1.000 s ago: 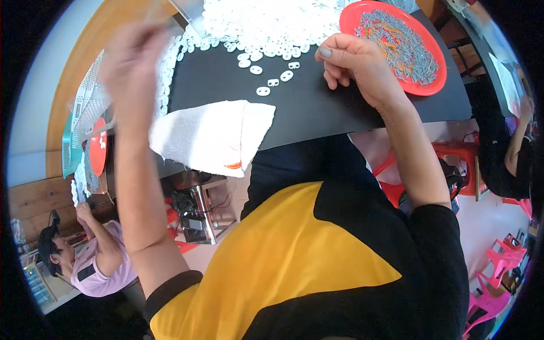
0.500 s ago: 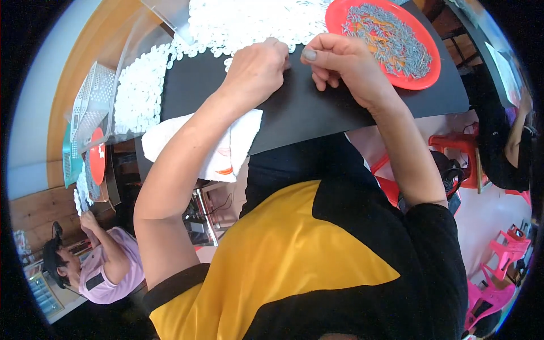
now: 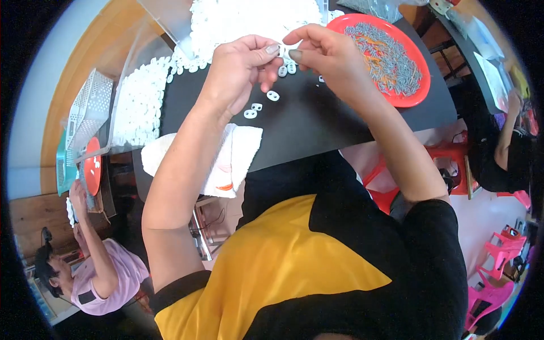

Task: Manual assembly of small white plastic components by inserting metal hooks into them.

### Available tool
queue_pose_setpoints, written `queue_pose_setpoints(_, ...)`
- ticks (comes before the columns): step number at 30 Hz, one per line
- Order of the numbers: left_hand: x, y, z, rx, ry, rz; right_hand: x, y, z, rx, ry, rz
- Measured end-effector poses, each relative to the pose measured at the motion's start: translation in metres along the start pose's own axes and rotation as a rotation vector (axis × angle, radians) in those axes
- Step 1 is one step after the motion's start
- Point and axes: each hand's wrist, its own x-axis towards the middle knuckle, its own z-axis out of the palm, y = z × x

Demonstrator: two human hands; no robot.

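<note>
Over the far side of the dark table (image 3: 300,133), my two hands meet fingertip to fingertip. My left hand (image 3: 235,71) pinches a small white plastic piece (image 3: 281,51) between thumb and fingers. From the other side, my right hand (image 3: 334,59) closes thumb and forefinger on the same piece; whether a second small part is in that pinch is hidden. Below them lie several loose white oval pieces with two holes, one of them a white oval piece (image 3: 273,96) close to my left fingers. A big heap of white pieces (image 3: 249,22) spreads behind my hands.
A red plate (image 3: 416,93) full of small grey screw-like pieces (image 3: 391,62) stands at right. More white pieces (image 3: 139,107) fill the left side by a clear plastic wall. A white towel (image 3: 243,144) hangs over the front edge. Another person (image 3: 107,266) works at far left.
My hands, apart before, have come together on a white piece. Several loose white pieces now show on the table below them. The view has shifted slightly.
</note>
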Motion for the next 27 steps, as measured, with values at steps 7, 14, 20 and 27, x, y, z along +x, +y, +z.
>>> queue_pose_setpoints(7, 0.005, -0.015, -0.024, -0.363, -0.133, -0.001, 0.023, -0.011, 0.015, 0.338, -0.113, -0.003)
queue_pose_setpoints(14, 0.008, -0.030, -0.032, -0.618, -0.154, 0.000, 0.031, -0.013, 0.030, 0.394, -0.086, -0.026)
queue_pose_setpoints(20, 0.005, -0.028, -0.037, -0.548, -0.043, 0.024, 0.045, -0.003, 0.042, 0.289, -0.060, 0.010)
queue_pose_setpoints(27, 0.009, -0.020, -0.048, -0.135, 0.023, 0.045, 0.048, 0.012, 0.054, 0.566, -0.074, 0.062)
